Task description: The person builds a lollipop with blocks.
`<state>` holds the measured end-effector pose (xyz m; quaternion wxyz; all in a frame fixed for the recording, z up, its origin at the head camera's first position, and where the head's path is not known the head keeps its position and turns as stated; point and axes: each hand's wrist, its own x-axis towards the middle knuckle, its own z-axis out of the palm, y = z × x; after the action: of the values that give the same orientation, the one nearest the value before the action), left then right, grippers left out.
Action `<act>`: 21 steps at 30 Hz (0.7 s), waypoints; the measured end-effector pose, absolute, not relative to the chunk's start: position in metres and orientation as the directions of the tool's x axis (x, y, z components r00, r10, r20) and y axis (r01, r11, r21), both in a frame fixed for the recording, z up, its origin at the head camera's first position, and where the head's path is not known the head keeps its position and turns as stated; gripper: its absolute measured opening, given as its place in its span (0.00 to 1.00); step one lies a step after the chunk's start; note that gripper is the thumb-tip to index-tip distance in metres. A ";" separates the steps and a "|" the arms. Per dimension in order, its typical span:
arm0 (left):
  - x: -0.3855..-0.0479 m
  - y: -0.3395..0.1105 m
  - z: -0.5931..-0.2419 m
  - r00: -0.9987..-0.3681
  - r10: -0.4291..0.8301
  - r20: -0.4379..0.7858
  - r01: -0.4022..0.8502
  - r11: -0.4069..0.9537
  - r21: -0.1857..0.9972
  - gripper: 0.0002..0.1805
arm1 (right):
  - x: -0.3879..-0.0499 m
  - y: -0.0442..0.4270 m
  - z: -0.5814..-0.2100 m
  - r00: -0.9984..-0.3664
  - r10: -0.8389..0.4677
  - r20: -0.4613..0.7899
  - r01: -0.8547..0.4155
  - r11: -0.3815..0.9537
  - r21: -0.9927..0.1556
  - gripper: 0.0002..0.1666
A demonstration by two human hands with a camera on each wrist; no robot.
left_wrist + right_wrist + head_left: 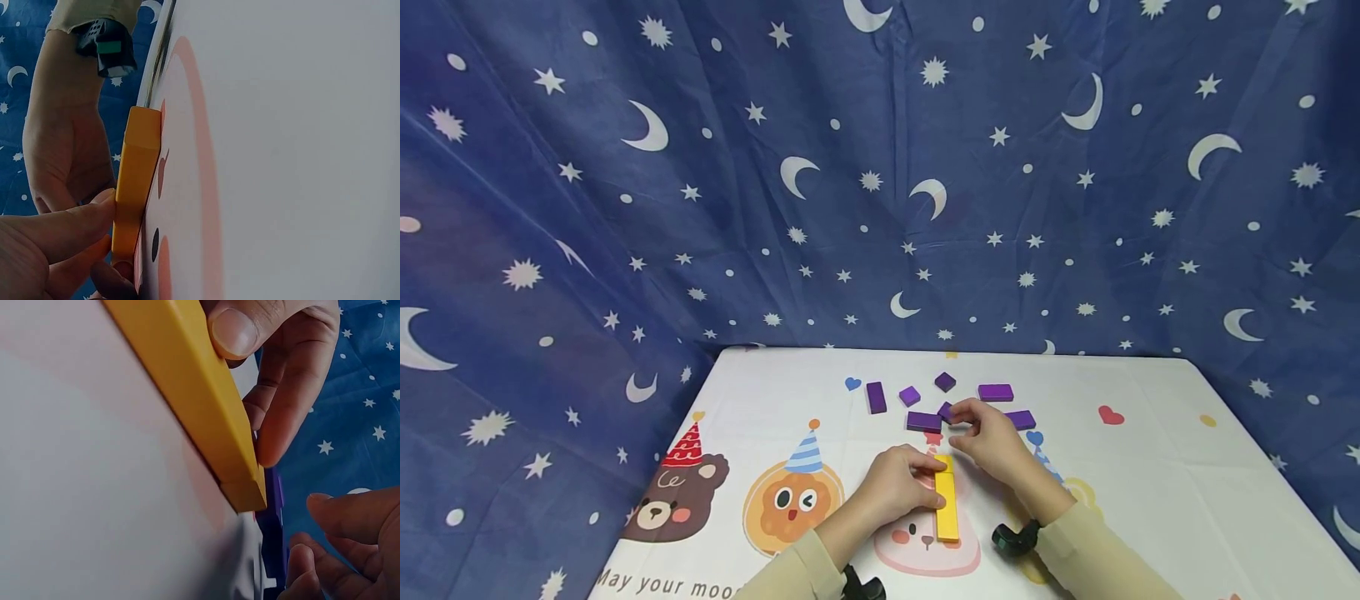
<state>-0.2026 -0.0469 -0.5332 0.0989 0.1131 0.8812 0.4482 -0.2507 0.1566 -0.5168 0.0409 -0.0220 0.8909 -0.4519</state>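
Note:
A small yellow block (943, 461) and a longer yellow block (947, 512) lie end to end in a line on the white cloth. My left hand (895, 483) holds this line from the left, thumb on the long block and index finger by the far end. My right hand (992, 437) is just beyond and to the right, thumb and fingers apart. Its index fingertip is at a small purple block (945, 411); whether they touch, I cannot tell. Beside that block lies a longer purple block (923, 422).
Other purple blocks lie farther back: an upright-lying long one (876, 397), two small ones (910, 396) (945, 382), and two long ones on the right (996, 392) (1021, 420). A blue star-patterned curtain (880, 208) hangs behind the table (1150, 492).

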 end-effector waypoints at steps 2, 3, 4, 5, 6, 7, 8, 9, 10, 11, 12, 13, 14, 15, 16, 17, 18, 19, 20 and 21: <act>-0.203 -0.047 -0.534 -0.955 0.287 -0.071 0.111 0.571 0.813 0.25 | -0.254 0.153 -0.517 -0.996 -0.075 -0.052 -0.003 0.591 -0.806 0.26; -0.203 -0.047 -0.533 -0.956 0.286 -0.070 0.111 0.570 0.814 0.25 | -0.256 0.151 -0.517 -0.996 -0.075 -0.050 -0.004 0.594 -0.804 0.26; -0.203 -0.048 -0.533 -0.956 0.285 -0.070 0.110 0.569 0.815 0.25 | -0.257 0.149 -0.517 -0.996 -0.072 -0.048 -0.004 0.597 -0.803 0.26; -0.203 -0.048 -0.534 -0.956 0.284 -0.068 0.111 0.568 0.816 0.25 | -0.259 0.148 -0.518 -0.996 -0.070 -0.046 -0.005 0.598 -0.802 0.25; -0.203 -0.048 -0.533 -0.956 0.286 -0.064 0.114 0.565 0.817 0.25 | -0.260 0.146 -0.518 -0.997 -0.069 -0.044 -0.006 0.600 -0.800 0.25; -0.203 -0.048 -0.533 -0.956 0.286 -0.063 0.115 0.563 0.818 0.25 | -0.261 0.145 -0.519 -0.997 -0.068 -0.041 -0.008 0.601 -0.799 0.25; -0.202 -0.047 -0.533 -0.956 0.286 -0.062 0.115 0.564 0.818 0.25 | -0.262 0.144 -0.519 -0.997 -0.067 -0.039 -0.009 0.601 -0.799 0.25; -0.202 -0.047 -0.532 -0.956 0.285 -0.065 0.112 0.563 0.819 0.25 | -0.263 0.143 -0.519 -0.997 -0.066 -0.035 -0.011 0.603 -0.797 0.25; -0.202 -0.047 -0.532 -0.956 0.285 -0.066 0.112 0.563 0.819 0.25 | -0.264 0.143 -0.520 -0.997 -0.068 -0.029 -0.018 0.606 -0.795 0.25; -0.202 -0.047 -0.532 -0.956 0.286 -0.067 0.112 0.564 0.818 0.25 | -0.265 0.142 -0.520 -0.997 -0.068 -0.026 -0.020 0.608 -0.794 0.25; -0.202 -0.047 -0.532 -0.956 0.285 -0.069 0.109 0.565 0.818 0.25 | -0.266 0.141 -0.520 -0.997 -0.069 -0.024 -0.024 0.612 -0.791 0.25; -0.202 -0.047 -0.532 -0.956 0.283 -0.074 0.104 0.567 0.817 0.25 | -0.267 0.140 -0.520 -0.997 -0.070 -0.022 -0.025 0.614 -0.789 0.25; -0.202 -0.047 -0.532 -0.956 0.282 -0.076 0.102 0.568 0.817 0.25 | -0.268 0.140 -0.520 -0.997 -0.071 -0.021 -0.028 0.617 -0.786 0.25; -0.202 -0.047 -0.532 -0.957 0.281 -0.077 0.102 0.568 0.816 0.25 | -0.269 0.139 -0.520 -0.997 -0.072 -0.022 -0.028 0.620 -0.784 0.25; -0.202 -0.047 -0.533 -0.957 0.281 -0.075 0.104 0.571 0.814 0.25 | -0.270 0.139 -0.520 -0.997 -0.074 -0.024 -0.027 0.621 -0.783 0.25; -0.202 -0.047 -0.533 -0.957 0.282 -0.072 0.107 0.572 0.814 0.25 | -0.271 0.138 -0.520 -0.997 -0.074 -0.029 -0.024 0.622 -0.783 0.25; -0.202 -0.047 -0.534 -0.957 0.283 -0.069 0.110 0.572 0.813 0.25 | -0.272 0.137 -0.520 -0.997 -0.075 -0.030 -0.023 0.624 -0.781 0.25; -0.202 -0.048 -0.534 -0.956 0.284 -0.066 0.114 0.572 0.812 0.26 | -0.273 0.136 -0.520 -0.996 -0.079 -0.028 -0.028 0.626 -0.779 0.25; -0.203 -0.048 -0.535 -0.956 0.286 -0.063 0.118 0.573 0.811 0.26 | -0.274 0.136 -0.520 -0.996 -0.082 -0.027 -0.030 0.628 -0.778 0.25; -0.203 -0.048 -0.535 -0.956 0.288 -0.062 0.120 0.572 0.811 0.26 | -0.275 0.135 -0.520 -0.996 -0.084 -0.029 -0.030 0.627 -0.778 0.26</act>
<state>-0.2031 -0.0481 -0.5353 0.0940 0.1158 0.8816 0.4478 -0.2749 0.1349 -0.5198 0.0310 -0.0316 0.9015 -0.4306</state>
